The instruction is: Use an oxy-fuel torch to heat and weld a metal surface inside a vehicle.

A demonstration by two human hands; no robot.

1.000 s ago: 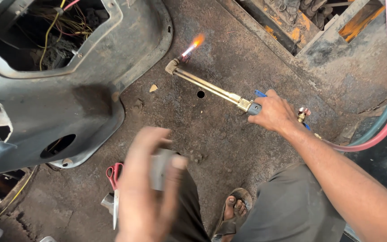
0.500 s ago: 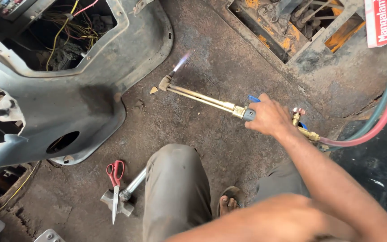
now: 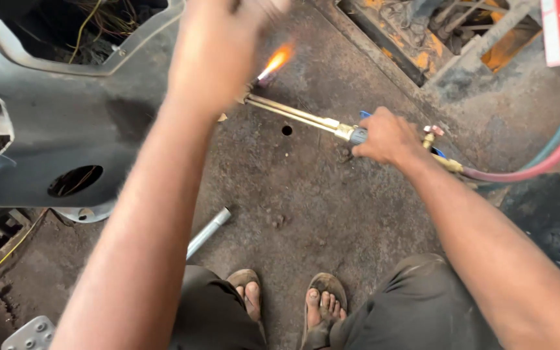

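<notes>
The right hand (image 3: 387,136) has its fingers clamped round the handle of the torch (image 3: 299,115), which lies low over the floor (image 3: 306,194) with its tip pointing away from the person. A second ago the left hand was down near the knees with something pale in it, then out of sight; now the left hand (image 3: 218,52) has swung up just beside the torch tip, blurred, so I cannot tell whether its fingers are apart or closed on anything. The flame (image 3: 277,59) at the tip has gone from a pale bluish jet to a fuller orange one, right by that hand. Behind the torch handle the red hose (image 3: 539,165) runs off toward the right. Left of the torch sits the grey panel (image 3: 53,129); nearer the feet lies a metal tube (image 3: 209,231).
</notes>
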